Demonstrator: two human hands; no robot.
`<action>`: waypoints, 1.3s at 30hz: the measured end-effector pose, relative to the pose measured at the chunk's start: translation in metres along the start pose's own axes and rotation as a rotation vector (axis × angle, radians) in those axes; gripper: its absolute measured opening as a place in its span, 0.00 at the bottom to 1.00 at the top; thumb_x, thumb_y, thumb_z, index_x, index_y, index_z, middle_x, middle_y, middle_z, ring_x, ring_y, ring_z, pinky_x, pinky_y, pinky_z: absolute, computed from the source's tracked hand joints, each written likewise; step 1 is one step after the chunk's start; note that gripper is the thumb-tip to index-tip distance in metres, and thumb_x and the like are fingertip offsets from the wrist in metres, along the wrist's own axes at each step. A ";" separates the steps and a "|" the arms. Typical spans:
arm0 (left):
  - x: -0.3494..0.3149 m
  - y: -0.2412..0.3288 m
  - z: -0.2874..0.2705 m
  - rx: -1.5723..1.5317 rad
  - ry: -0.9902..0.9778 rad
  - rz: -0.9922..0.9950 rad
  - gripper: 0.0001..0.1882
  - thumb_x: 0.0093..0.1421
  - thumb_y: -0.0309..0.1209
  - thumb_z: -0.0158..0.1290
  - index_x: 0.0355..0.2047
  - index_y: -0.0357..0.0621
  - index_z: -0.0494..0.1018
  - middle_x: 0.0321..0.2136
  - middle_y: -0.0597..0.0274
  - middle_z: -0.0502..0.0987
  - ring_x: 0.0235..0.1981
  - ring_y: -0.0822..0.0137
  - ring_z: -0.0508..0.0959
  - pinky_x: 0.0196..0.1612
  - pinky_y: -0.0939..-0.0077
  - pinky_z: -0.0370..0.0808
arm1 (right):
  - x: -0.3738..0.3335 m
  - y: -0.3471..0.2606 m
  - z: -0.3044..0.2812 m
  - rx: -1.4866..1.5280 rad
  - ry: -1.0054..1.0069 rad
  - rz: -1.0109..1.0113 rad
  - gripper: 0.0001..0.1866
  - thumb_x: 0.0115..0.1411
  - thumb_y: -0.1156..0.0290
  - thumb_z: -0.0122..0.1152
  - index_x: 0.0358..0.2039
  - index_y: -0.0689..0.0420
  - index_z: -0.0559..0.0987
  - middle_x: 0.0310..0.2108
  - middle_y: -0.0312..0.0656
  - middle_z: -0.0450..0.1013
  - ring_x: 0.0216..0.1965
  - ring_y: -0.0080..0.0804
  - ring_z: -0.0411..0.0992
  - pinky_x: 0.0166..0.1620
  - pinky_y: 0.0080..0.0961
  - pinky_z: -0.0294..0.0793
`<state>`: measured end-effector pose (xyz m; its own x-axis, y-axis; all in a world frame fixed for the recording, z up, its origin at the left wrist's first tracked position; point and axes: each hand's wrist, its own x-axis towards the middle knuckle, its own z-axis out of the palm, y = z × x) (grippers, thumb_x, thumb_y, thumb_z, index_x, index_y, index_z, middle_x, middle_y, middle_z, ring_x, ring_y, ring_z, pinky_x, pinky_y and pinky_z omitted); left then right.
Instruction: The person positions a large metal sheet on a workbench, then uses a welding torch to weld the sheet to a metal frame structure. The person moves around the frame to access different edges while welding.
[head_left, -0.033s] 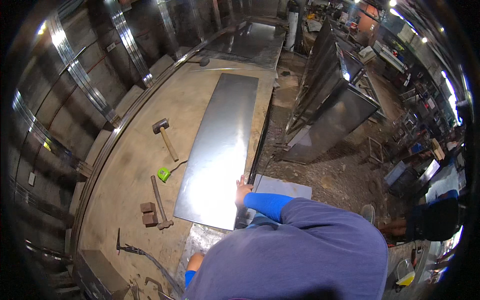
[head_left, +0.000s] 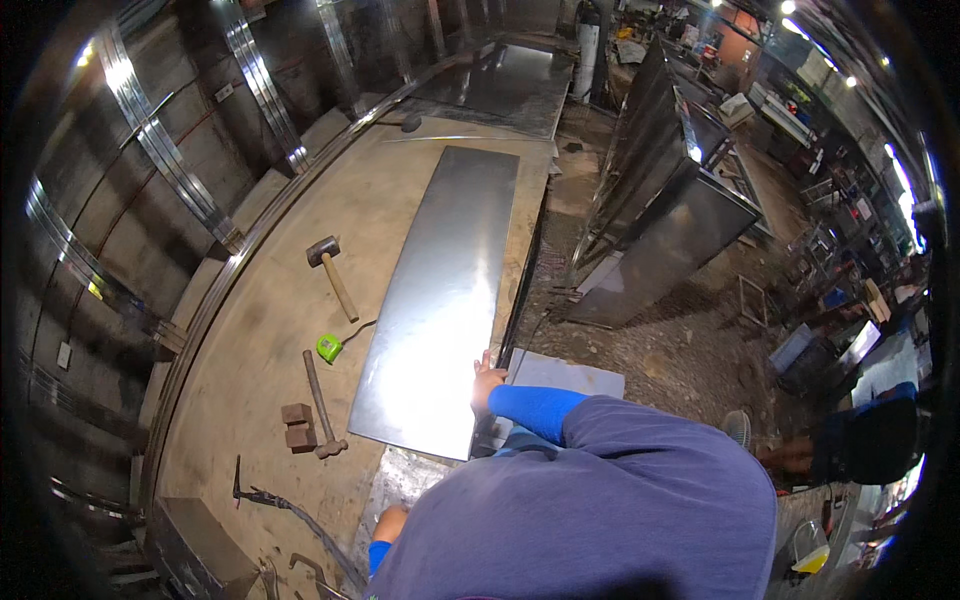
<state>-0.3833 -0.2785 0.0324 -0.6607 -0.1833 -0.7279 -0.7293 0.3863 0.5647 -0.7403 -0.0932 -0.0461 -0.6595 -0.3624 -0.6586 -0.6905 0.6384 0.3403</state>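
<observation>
"Here's the metal panel (head_left: 435, 300), flat on the worktable (head_left: 240, 350), lying lengthwise near its right edge!"

"And the right hand (head_left: 488, 383) is on it, fingers spread over the near part of the right-hand edge, palm low, no clenched grip."

"The left hand (head_left: 392, 522)?"

"Mostly behind the shirt, just off the panel's near end; I can't tell whether it holds anything."

"How would that panel handle?"

"Stiff, I'd judge, moderately heavy for its length, and slick on that shiny face. Not fragile, though it could scratch or dent."

"Best hold?"

"Both long edges, around the middle, I'd say; one end alone might let it sag or swing. Mind the edges, they could be sharp."

"Any containers?"

"A pale upright cylinder (head_left: 587, 60) beside the table's far end, closed-sided, contents out of sight. The mallet (head_left: 332, 278) and green tape measure (head_left: 328, 348) lie loose, left of the panel."
</observation>
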 end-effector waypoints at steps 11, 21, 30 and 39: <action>-0.023 0.054 -0.005 -0.575 0.415 0.060 0.17 0.66 0.36 0.59 0.28 0.31 0.78 0.19 0.56 0.80 0.17 0.72 0.76 0.22 0.75 0.72 | -0.001 0.011 -0.013 0.044 -0.042 0.085 0.39 0.58 0.63 0.67 0.70 0.49 0.66 0.78 0.46 0.35 0.71 0.76 0.41 0.47 0.66 0.77; -0.015 0.002 -0.001 -0.878 0.559 -0.001 0.15 0.68 0.32 0.56 0.29 0.30 0.77 0.18 0.57 0.78 0.15 0.71 0.74 0.20 0.78 0.73 | -0.003 0.007 -0.020 -0.121 -0.123 0.086 0.47 0.57 0.63 0.71 0.74 0.47 0.57 0.78 0.39 0.30 0.72 0.75 0.38 0.48 0.68 0.76; -0.025 -0.020 0.019 -0.754 0.596 -0.023 0.12 0.66 0.28 0.55 0.30 0.30 0.78 0.24 0.53 0.82 0.19 0.69 0.78 0.22 0.75 0.75 | 0.001 -0.009 -0.031 -0.144 -0.093 0.036 0.43 0.60 0.63 0.65 0.73 0.50 0.57 0.78 0.42 0.36 0.70 0.75 0.47 0.49 0.74 0.72; -0.011 -0.006 0.026 -0.933 0.507 -0.058 0.17 0.69 0.37 0.55 0.39 0.30 0.78 0.30 0.51 0.84 0.27 0.66 0.83 0.30 0.77 0.79 | -0.023 0.012 -0.048 -0.114 -0.085 0.066 0.31 0.61 0.53 0.60 0.65 0.42 0.73 0.77 0.42 0.45 0.72 0.71 0.46 0.49 0.70 0.73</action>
<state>-0.3666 -0.2553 0.0266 -0.4608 -0.6172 -0.6377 -0.4680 -0.4416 0.7655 -0.7480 -0.1099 0.0051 -0.6807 -0.2604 -0.6847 -0.6787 0.5758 0.4558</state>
